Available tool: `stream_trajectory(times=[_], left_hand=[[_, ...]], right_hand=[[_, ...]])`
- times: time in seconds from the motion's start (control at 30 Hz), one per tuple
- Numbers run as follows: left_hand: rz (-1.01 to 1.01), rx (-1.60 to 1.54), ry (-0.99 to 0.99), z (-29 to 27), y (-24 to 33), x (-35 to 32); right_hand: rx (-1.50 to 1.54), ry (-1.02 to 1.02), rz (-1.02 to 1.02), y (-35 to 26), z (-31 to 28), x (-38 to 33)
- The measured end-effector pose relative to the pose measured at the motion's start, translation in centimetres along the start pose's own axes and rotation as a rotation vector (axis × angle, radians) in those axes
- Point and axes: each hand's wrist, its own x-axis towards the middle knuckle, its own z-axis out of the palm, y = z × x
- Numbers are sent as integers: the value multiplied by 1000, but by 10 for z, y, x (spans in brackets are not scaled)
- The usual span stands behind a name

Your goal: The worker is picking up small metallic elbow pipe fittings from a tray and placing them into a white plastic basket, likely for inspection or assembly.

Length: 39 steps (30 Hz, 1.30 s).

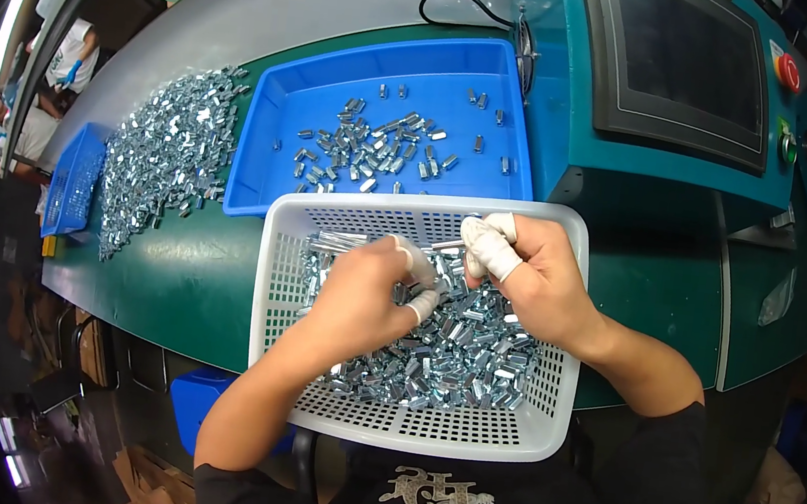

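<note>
A white perforated plastic basket (pixel 557 412) stands at the table's front edge, holding a heap of long shiny hex nuts (pixel 456 359). My left hand (pixel 373 294) is over the left part of the heap, thumb and fingers curled in among the nuts; what lies between its fingertips is hidden. At the basket's far right side, my right hand (pixel 537 273) pinches a thin metal rod (pixel 448 245) that points left toward my left hand. White finger covers sit on fingers of both hands. Several more rods (pixel 336 241) lie at the basket's far left inside.
Behind the basket, a blue tray (pixel 271 100) holds scattered hex nuts. A large pile of nuts (pixel 175 143) covers the table to the left, beside a small blue basket (pixel 77 182). A teal machine (pixel 577 152) with a dark screen stands at right. Other people are at far left.
</note>
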Motion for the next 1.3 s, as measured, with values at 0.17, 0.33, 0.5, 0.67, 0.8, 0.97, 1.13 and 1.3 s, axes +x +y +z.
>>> stream_trajectory(times=[0.17, 0.33, 0.5, 0.67, 0.8, 0.97, 1.13, 1.3], left_hand=[[-70, -554, 97, -15, 1, -5], [68, -658, 226, -11, 0, -2], [141, -482, 268, -6, 9, 2], [-28, -553, 231, -8, 9, -15], [252, -266, 313, -9, 11, -7], [102, -527, 270, -6, 13, -11], [-100, -942, 172, -9, 16, -13], [-133, -980, 99, -14, 13, -13]], right_hand=[[15, -7, 65, -12, 0, 2], [6, 7, 51, -7, -2, 4], [-79, 4, 21, -12, -6, -4], [-225, 65, -226, -5, 6, 0], [-354, 68, -281, -2, 1, -5], [-439, 89, -334, -6, -1, -6], [-551, 101, -478, -7, 4, -11], [-503, 108, -502, -4, 5, -5]])
